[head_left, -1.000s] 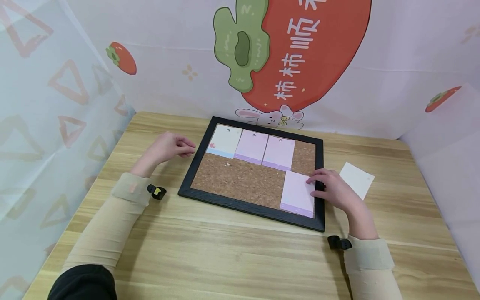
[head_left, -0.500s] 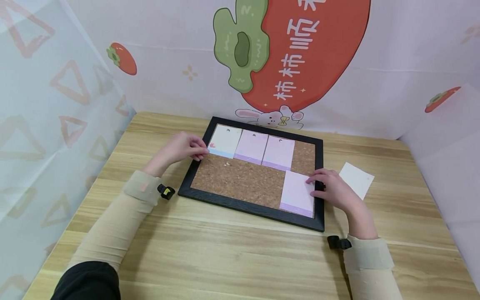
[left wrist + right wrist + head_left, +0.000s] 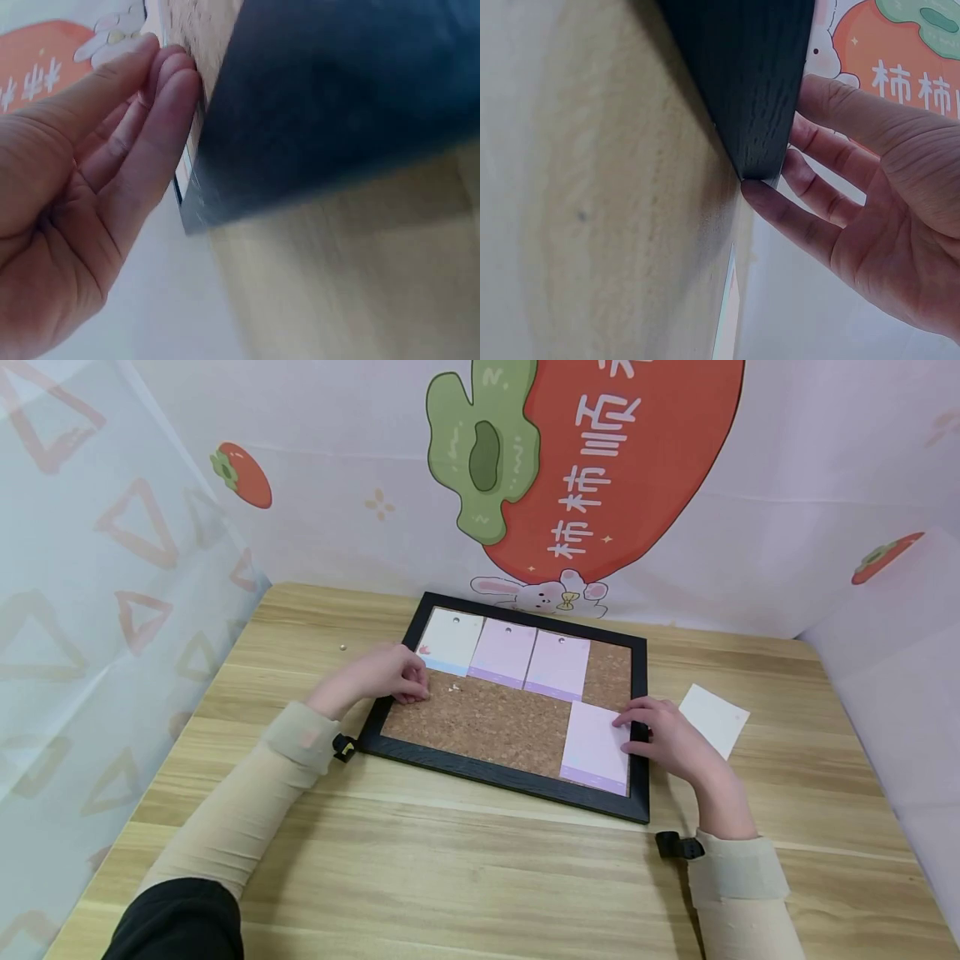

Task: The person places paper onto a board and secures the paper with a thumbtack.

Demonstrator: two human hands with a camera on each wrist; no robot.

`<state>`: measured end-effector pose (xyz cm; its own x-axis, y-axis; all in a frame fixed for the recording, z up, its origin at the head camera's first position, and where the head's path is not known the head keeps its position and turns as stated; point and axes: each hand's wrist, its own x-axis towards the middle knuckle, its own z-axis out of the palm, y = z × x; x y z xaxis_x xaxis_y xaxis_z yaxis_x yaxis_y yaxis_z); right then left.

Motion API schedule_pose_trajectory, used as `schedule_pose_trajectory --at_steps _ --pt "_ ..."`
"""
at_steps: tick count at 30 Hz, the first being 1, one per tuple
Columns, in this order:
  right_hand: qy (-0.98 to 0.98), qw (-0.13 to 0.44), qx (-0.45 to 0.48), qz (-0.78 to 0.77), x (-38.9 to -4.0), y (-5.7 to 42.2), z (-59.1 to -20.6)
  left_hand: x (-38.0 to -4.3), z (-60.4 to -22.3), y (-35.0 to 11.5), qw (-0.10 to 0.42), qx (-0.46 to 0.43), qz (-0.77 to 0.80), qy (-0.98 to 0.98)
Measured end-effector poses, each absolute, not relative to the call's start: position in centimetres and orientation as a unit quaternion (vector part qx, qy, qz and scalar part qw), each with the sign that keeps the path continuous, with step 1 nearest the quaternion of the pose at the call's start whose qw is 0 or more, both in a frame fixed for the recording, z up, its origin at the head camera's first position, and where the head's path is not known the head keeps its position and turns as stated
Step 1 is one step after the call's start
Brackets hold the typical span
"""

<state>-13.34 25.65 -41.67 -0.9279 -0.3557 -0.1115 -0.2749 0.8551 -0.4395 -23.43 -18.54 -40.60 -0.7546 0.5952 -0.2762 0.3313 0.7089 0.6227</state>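
A black-framed cork board [image 3: 480, 727] lies on the table. Three cards are pinned along its top: a white one [image 3: 448, 642], a lilac one [image 3: 502, 652] and another lilac one [image 3: 557, 663]. An unpinned lilac card [image 3: 596, 745] lies at its lower right. My left hand [image 3: 386, 675] reaches over the frame's left side, thumb and fingers near each other and nothing visible between them in the left wrist view. My right hand [image 3: 667, 739] rests over the right frame edge, fingertips on the unpinned card and, in the right wrist view, against the frame [image 3: 761, 112].
Small shiny pins [image 3: 453, 687] lie on the cork below the white card. A tiny round thing [image 3: 343, 647] lies on the table left of the board. Another white card [image 3: 712, 718] lies on the table [image 3: 450, 885] to the right.
My left hand has moved right and toward me, from beside the board to over its left frame edge, uncovering the tiny round thing on the table. The right hand stays in place.
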Motion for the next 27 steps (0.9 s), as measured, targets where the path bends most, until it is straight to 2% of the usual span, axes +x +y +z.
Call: schedule_pose_trajectory --at_steps 6,19,27 --pt "0.959 0.097 -0.162 -0.214 -13.3 25.8 -41.8 -23.2 -39.8 -17.2 0.207 0.298 0.222 0.905" --pt "0.958 0.098 -0.159 -0.216 -13.3 25.8 -41.8 -23.4 -39.4 -17.4 0.212 0.323 0.19 0.903" --pt "0.959 0.097 -0.158 -0.214 -13.3 25.8 -41.8 -23.2 -39.2 -16.2 0.197 0.333 0.184 0.904"
